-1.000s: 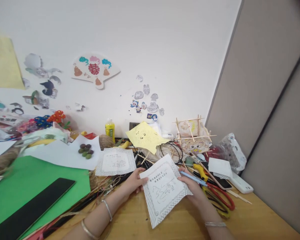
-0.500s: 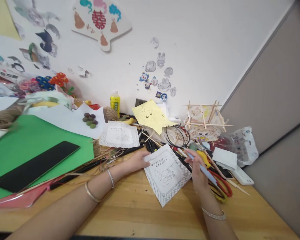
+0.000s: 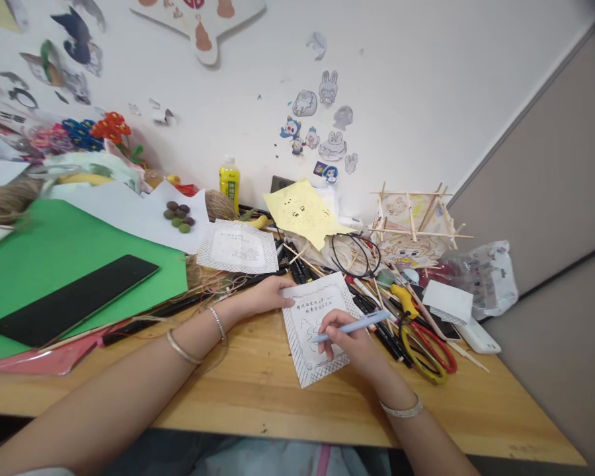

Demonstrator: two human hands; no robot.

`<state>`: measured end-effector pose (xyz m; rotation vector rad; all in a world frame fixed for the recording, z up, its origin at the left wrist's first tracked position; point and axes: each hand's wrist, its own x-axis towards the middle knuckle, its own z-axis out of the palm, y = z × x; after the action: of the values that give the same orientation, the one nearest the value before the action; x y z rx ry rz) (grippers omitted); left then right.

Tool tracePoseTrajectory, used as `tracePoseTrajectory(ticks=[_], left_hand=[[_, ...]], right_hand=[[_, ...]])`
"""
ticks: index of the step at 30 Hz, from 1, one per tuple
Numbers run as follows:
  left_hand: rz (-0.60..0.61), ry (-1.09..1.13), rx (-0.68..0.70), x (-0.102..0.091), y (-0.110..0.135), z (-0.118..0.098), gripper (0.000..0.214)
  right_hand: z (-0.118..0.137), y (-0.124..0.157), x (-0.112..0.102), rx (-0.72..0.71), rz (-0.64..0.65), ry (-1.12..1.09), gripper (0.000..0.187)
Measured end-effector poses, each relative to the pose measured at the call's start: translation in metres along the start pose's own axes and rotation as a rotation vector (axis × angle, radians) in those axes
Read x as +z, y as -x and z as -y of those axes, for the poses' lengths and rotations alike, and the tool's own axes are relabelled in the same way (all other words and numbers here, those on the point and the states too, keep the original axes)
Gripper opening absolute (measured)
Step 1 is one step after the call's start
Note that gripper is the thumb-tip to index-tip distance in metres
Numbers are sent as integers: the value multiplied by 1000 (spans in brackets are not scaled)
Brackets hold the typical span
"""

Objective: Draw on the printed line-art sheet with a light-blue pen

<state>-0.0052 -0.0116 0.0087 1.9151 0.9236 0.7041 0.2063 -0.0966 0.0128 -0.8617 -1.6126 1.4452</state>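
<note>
A small white paper sheet (image 3: 297, 330) with a hatched border, handwritten lines and a line drawing lies at the table's front. My left hand (image 3: 270, 295) pinches its upper left edge, thumb on top and fingers partly hidden under it. In my right hand (image 3: 350, 344) is a light blue pen (image 3: 364, 322), its tip pointing down-left at the drawing. The hand rests over the lower right of the sheet and covers part of it. A second bordered paper (image 3: 238, 248) lies further back, beyond my left hand.
Scissors (image 3: 429, 350) and black markers (image 3: 384, 337) lie right of the sheet. Behind are a yellow paper (image 3: 302, 211), a stick frame (image 3: 411, 225) and a yellow bottle (image 3: 229, 182). At left, a black tablet-like slab (image 3: 74, 301) lies on green card (image 3: 30, 251).
My right hand has moved left from beside the sheet to over the drawing, turning the pen tip toward it. The sheet has rotated slightly. The view has tilted down.
</note>
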Motion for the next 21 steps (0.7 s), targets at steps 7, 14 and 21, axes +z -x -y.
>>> tracePoseTrajectory(ticks=[7, 14, 21], left_hand=[[-111, 530, -159, 12, 3, -4, 51], [132, 453, 37, 22, 5, -4, 94], [369, -239, 258, 8, 14, -20, 52]], right_hand=[[-22, -11, 10, 13, -56, 37, 31], [-26, -15, 14, -53, -189, 17, 30], [-21, -9, 10, 27, -154, -98, 30]])
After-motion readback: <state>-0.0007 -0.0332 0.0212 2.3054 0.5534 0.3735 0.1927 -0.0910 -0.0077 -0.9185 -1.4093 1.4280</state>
